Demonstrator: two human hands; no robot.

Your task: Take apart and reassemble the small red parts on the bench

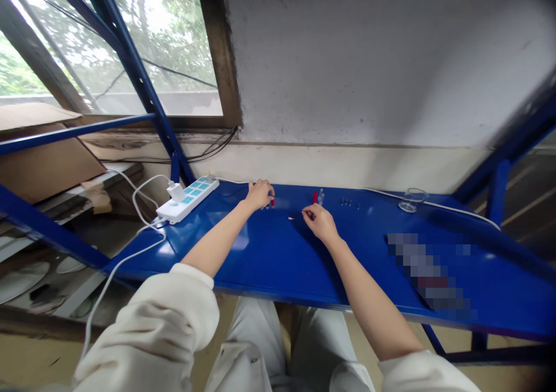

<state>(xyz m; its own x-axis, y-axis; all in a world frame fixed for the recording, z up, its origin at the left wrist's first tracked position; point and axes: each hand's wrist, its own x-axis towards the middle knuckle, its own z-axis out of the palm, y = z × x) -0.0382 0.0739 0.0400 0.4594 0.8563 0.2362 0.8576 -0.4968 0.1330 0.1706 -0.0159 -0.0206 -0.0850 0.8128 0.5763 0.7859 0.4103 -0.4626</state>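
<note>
You're keeping your left hand [259,195] curled right beside a little red thing [272,202] on the blue shelf [264,247], and your right hand [319,222] is curled too, but I can't tell if either one's gripping anything. A white power strip [187,200] is sitting off to the left, its writing too small to read.

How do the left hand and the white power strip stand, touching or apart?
Apart. The head view plainly shows a stretch of the blue shelf between the left hand and the white power strip.
</note>
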